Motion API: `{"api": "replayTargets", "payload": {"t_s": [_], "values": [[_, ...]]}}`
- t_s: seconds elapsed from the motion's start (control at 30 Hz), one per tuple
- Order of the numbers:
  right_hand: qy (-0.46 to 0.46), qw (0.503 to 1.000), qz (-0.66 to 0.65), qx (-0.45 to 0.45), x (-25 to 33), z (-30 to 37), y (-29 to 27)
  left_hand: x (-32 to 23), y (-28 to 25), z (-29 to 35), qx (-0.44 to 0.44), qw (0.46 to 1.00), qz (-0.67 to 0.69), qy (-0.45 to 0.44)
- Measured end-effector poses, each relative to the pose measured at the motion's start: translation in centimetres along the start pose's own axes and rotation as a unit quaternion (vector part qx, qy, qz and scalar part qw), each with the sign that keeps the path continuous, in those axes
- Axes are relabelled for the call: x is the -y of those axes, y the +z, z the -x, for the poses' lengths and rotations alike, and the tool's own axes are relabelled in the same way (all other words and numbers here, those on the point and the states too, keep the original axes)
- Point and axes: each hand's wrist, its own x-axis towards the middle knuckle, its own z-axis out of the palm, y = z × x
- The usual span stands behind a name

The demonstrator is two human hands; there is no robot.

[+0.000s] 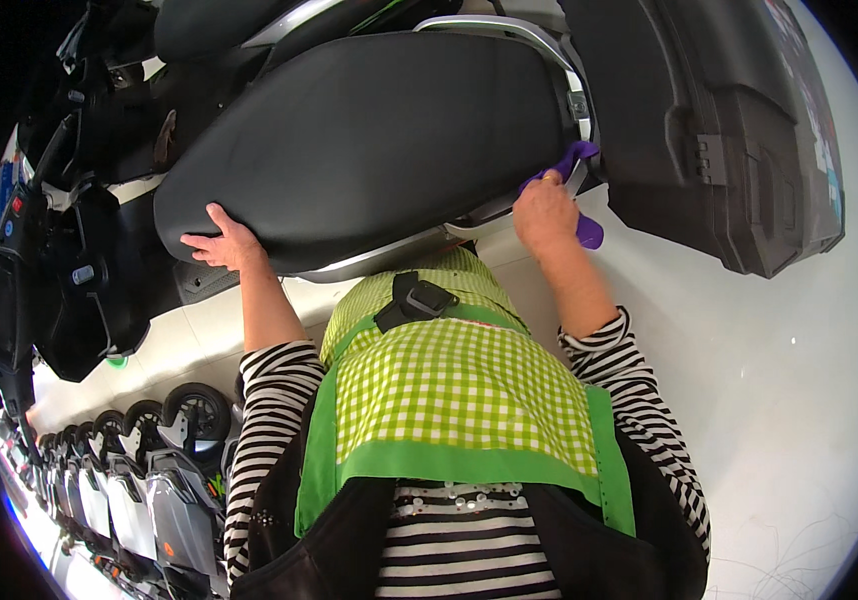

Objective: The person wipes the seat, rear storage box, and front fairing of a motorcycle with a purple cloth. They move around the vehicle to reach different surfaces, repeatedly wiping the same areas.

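Observation:
A long black scooter seat (379,140) stretches across in front of me. My left hand (226,243) rests on its near left end, fingers spread and holding nothing. At the seat's right end my right hand (547,212) is closed on a purple cloth (589,232). Part of the cloth pokes out above the fist, against the silver grab rail (577,85), and part hangs below it. My palm hides the middle of the cloth.
A big black top box (719,140) stands just right of the rail. The scooter's handlebar and front (79,270) lie at left, with another scooter seat (214,25) behind. Several parked scooters (159,500) line the lower left. A pale floor (779,430) spreads at right.

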Motion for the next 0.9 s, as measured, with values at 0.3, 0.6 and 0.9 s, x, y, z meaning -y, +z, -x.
{"api": "replayTargets", "payload": {"t_s": [0.3,0.6,0.9], "values": [[-0.09,0.993,-0.063,0.037,4.7,3.4,3.9,0.1,0.0,0.0,-0.007,1.0,0.007,0.014],[-0.241,0.923,-0.299,0.036,-0.5,3.0,0.9,0.0,0.0,-0.1,-0.003,1.0,0.012,0.011],[-0.084,0.937,-0.107,-0.322,0.8,-10.7,-9.5,0.7,0.2,-0.4,-0.017,0.998,0.034,0.044]]}}
